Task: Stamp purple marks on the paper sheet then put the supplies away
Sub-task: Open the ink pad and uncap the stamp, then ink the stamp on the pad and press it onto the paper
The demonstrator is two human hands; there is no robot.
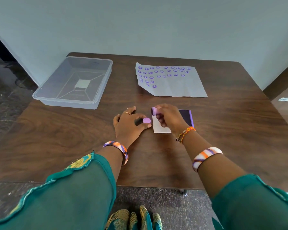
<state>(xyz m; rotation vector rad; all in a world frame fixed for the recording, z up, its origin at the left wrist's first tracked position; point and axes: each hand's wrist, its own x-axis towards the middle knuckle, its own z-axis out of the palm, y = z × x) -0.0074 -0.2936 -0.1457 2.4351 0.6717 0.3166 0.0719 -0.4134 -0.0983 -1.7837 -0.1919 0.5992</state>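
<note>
1. Head view: right hand (169, 119) pinches a purple stamp (154, 111) above the open ink pad (186, 117), its long axis tilted, round face pointing left.
2. Left hand (129, 124) pinches the purple cap (146, 120) on the table (73, 138).
3. Stamped paper sheet (171, 83) lies flat beyond, right of the clear plastic bin (73, 82).

Beyond the hands lay a grey paper sheet (171, 82) dotted with purple round marks and a clear plastic tray (73, 83), while the right hand (169, 118) held a purple stamp (154, 111) over a white-and-dark-purple ink pad (186, 117) on the dark brown wood-grain table (56, 138).
</note>
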